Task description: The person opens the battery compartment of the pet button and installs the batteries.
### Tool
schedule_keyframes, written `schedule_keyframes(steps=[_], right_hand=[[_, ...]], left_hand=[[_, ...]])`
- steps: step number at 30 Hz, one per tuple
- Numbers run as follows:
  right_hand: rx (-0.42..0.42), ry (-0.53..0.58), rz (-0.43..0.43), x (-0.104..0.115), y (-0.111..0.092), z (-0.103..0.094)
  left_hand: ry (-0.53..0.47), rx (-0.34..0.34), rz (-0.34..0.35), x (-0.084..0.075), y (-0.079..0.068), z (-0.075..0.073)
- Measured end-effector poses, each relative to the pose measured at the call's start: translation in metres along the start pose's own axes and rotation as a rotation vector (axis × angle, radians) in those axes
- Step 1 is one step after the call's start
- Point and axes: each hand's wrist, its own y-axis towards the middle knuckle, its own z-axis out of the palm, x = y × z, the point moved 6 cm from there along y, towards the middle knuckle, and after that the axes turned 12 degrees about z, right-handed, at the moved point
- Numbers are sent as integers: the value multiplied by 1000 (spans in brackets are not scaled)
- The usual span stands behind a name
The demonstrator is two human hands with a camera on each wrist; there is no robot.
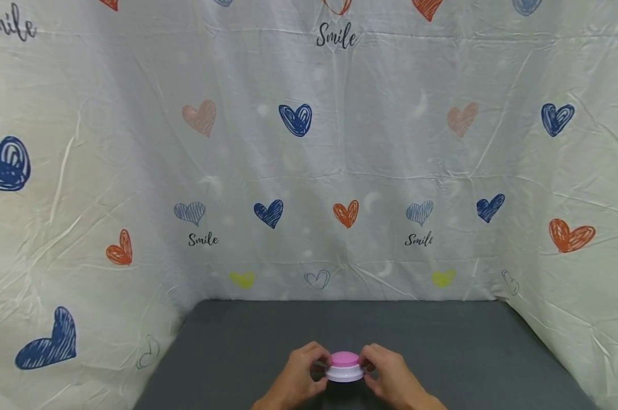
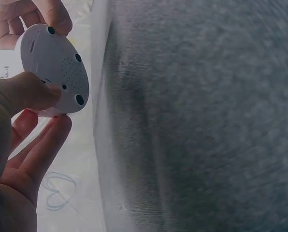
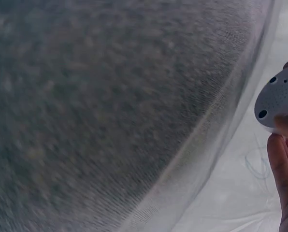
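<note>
A round sound button (image 1: 344, 373) with a pink top and white base is held up over the dark table. My left hand (image 1: 300, 373) grips its left edge and my right hand (image 1: 391, 376) its right edge, fingers bent and thumbs low. In the left wrist view, the button's white underside (image 2: 57, 72) shows dark round feet and a patch of small holes. The left thumb (image 2: 37, 92) presses on that underside. The right wrist view catches part of the same underside (image 3: 274, 99) at its right edge, with the right hand's fingers (image 3: 281, 164) beneath; the rest is cut off.
The dark grey tabletop (image 1: 237, 341) extends around both hands. A pale cloth (image 1: 340, 159) printed with hearts and "Smile" hangs behind the table and along both sides.
</note>
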Motion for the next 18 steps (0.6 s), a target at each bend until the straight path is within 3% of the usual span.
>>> schedule_keyframes(steps=[12,18], right_hand=[[86,-79,7,-6,-2,11],[185,-40,32,-7,-2,11]], left_hand=[[150,66,73,4,-3,8],[198,93,91,3,-2,9]])
